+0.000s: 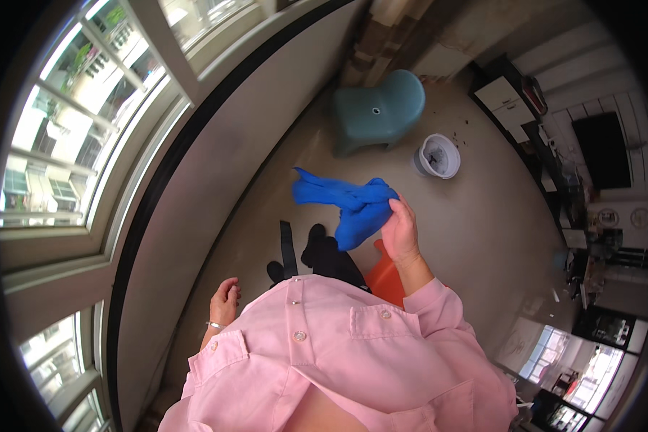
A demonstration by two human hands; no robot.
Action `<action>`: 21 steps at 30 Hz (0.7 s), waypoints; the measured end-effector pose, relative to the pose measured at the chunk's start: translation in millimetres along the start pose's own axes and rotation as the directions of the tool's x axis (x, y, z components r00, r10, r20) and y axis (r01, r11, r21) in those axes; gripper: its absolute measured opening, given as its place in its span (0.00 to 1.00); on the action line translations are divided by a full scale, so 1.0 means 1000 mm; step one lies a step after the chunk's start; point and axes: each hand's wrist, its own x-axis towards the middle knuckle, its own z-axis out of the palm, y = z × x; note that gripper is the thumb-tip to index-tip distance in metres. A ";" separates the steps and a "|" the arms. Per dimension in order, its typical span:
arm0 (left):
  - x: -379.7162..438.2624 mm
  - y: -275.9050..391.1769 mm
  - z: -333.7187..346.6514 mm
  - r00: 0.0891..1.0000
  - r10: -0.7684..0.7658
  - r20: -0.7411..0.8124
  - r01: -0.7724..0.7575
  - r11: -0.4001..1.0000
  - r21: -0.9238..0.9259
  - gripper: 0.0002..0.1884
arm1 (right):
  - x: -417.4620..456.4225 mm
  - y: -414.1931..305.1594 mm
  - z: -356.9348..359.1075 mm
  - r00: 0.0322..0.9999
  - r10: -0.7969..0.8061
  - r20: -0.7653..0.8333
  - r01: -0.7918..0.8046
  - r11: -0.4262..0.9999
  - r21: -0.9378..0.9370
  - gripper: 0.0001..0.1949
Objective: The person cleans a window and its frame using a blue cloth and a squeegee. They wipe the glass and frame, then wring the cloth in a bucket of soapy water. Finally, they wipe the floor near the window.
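A blue cloth hangs in folds from my right hand, pinched between thumb and fingers at its right edge. One end of the cloth stretches out to the left, slightly blurred. My left hand hangs low at my side, near the wall, with its fingers loosely curled and no object visible in it. Behind my right forearm stands an orange plastic stool or chair, mostly hidden by my arm and shirt.
A teal plastic chair stands ahead by the wall. Beside it is a white bucket with murky contents. Dark bits lie on the floor. Windows line the left; a black-topped cabinet stands right.
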 end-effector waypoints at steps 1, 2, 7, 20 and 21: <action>0.010 0.016 0.010 1.000 0.016 0.013 -0.017 0.999 0.029 0.12 | 0.010 -0.011 -0.008 0.999 -0.023 -0.023 0.024 0.999 0.036 0.17; 0.019 0.031 0.021 0.999 0.034 0.043 -0.037 0.996 0.077 0.12 | 0.022 -0.022 -0.017 0.998 -0.044 -0.041 0.046 0.998 0.049 0.19; 0.064 0.066 0.080 0.989 0.020 0.148 -0.052 0.976 0.212 0.13 | 0.078 -0.078 -0.063 0.989 -0.131 -0.064 0.137 0.985 0.105 0.19; 0.171 0.222 0.292 0.951 -0.049 0.306 0.001 0.987 0.158 0.11 | 0.201 -0.212 -0.268 0.863 -0.291 -0.413 0.276 0.956 -0.097 0.16; 0.180 0.231 0.302 0.948 -0.039 0.317 -0.012 0.987 0.158 0.11 | 0.214 -0.216 -0.284 0.858 -0.285 -0.428 0.260 0.958 -0.118 0.16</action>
